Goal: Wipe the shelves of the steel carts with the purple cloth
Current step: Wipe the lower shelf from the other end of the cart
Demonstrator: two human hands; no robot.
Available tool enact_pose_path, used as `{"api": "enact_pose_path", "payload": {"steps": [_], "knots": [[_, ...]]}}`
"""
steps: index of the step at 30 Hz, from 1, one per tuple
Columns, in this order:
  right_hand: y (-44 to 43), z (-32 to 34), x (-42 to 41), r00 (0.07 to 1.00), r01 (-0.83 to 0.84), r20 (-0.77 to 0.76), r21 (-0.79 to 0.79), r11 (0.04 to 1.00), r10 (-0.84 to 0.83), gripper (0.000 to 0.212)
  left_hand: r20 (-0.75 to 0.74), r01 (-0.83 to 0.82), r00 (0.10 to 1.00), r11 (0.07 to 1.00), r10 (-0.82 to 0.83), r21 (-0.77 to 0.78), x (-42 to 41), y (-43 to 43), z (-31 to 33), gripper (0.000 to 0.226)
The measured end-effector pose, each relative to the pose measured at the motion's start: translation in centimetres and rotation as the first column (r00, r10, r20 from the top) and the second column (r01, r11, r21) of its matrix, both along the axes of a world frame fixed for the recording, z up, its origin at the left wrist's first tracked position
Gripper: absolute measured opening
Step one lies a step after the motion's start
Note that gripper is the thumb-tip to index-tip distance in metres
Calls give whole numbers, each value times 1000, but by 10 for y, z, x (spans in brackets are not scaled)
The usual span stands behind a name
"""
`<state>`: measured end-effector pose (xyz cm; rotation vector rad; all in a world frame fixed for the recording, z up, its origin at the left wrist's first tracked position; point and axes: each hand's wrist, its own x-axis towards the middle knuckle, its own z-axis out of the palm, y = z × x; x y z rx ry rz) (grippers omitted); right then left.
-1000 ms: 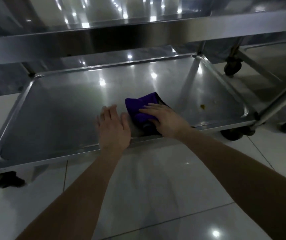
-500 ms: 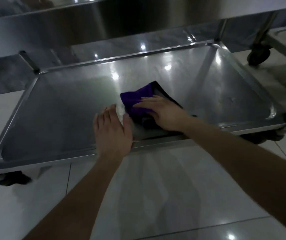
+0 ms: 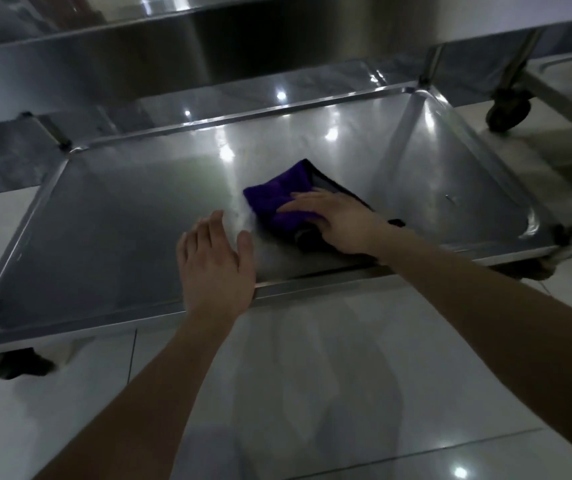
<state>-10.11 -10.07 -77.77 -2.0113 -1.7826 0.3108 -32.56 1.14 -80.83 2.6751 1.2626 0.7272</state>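
The bottom shelf of a steel cart is a shallow tray with a raised rim, low above the floor. A folded purple cloth lies on it right of centre. My right hand lies flat on the cloth with straight fingers, pressing it against the steel. My left hand rests palm down on the shelf's near rim, fingers straight, just left of the cloth and not touching it. The cloth's near part is hidden under my right hand.
A higher shelf of the same cart overhangs the far side. Cart posts stand at the corners. A second cart with a black caster stands at the right. Glossy white floor tiles lie in front.
My right hand has slid the cloth away from the near rim toward the shelf's middle. My left hand has stayed at the near rim. The view has shifted left and downward.
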Motion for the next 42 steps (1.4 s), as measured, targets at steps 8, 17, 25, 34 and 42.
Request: {"api": "enact_pose_path", "payload": {"steps": [8,17,25,34,42], "knots": [[-110,-3,97,667,745,-60,33,666,-743,63,30,68,997,996,-70,55,20,-23,13,65],[-132,0,58,872,488,-37,27,872,-487,54,-87,216,972,976,-218,-36,128,-87,2,66],[-156,10,134,838,544,-35,-27,839,-544,61,-79,195,977,981,-196,-25,124,-97,2,72],[-36,12,114,849,526,-60,-13,851,-526,50,-58,194,979,981,-194,-3,127,-93,2,68],[-151,6,25,928,365,-54,-55,929,-368,58,9,156,988,983,-156,-98,124,-90,2,78]]}}
